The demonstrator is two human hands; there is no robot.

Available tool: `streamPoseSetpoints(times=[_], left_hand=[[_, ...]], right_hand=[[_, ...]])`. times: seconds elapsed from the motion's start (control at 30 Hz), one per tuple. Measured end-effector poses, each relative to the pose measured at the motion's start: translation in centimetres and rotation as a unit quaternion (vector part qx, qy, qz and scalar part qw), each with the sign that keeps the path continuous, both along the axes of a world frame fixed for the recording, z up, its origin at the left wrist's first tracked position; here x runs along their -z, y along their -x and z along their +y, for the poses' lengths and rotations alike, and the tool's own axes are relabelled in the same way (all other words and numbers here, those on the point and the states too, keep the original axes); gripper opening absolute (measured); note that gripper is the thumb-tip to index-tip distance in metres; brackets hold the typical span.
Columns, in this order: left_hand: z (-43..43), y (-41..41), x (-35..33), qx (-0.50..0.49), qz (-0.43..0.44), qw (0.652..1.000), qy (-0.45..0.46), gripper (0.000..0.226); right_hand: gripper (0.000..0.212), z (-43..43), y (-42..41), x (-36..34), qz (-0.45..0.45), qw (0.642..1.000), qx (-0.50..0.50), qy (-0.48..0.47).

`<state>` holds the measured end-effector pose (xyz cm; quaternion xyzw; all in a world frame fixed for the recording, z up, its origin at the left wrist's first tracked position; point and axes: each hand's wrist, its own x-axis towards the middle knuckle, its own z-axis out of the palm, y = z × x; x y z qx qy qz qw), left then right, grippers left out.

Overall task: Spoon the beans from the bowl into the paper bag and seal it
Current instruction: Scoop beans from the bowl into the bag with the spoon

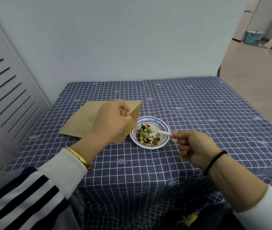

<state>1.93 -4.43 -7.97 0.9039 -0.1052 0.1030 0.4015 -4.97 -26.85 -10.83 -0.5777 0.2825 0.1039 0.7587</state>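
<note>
Small white bowl (149, 132) with a blue patterned rim, set on the blue checked tabletop (198, 113), roughly central. Inside, a shallow layer of mixed beans (146, 136): cream, green, dark red and black, with bare white patches of the bowl's floor showing between them. White plastic spoon (161, 132) lying across the bowl's right rim, its head down among the beans, its handle reaching out to the right.

Flat brown paper bag (85, 118) just left of the bowl, lying on the tabletop with its far end stretched away left of the bowl. Mouth end nearest the bowl lifted, its edge raised against the bowl's left rim and slightly over it.

Left hand (112, 121) left of the bowl, knuckles up, grip pinched closed on the bag's raised mouth edge. Gold bangle (80, 158) at the wrist, white cuff and striped sleeve behind.

Right hand (196, 146) right of the bowl, fingers curled, grip narrow and closed on the end of the spoon handle between thumb and forefinger. Black hair tie (214, 161) round the wrist, forearm bare, white sleeve pushed back.
</note>
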Motion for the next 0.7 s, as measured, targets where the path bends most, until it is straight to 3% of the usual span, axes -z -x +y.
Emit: streamPoseSetpoints(times=[0.1, 0.37, 0.5, 0.6, 0.7], left_hand=[[0.0, -0.1, 0.1, -0.001, -0.001, 1.0, 0.001, 0.018], [0.0, -0.2, 0.0, -0.004, 0.003, 1.0, 0.008, 0.015], [0.2, -0.2, -0.2, -0.008, -0.005, 1.0, 0.015, 0.01], [0.7, -0.4, -0.4, -0.018, -0.018, 1.0, 0.004, 0.014], [1.2, -0.7, -0.5, -0.023, -0.015, 0.999, 0.016, 0.016]], right_hand=[[0.019, 0.2, -0.4, -1.1, -0.014, 1.0, -0.004, -0.017], [0.007, 3.9, -2.6, -2.5, -0.027, 1.0, -0.015, -0.005], [0.013, 6.3, -3.3, -2.1, -0.12, 0.99, 0.025, 0.074], [0.004, 7.6, -3.1, -1.7, -0.247, 0.935, -0.022, 0.253], [0.008, 8.2, -2.8, -1.1, -0.356, 0.826, -0.066, 0.432]])
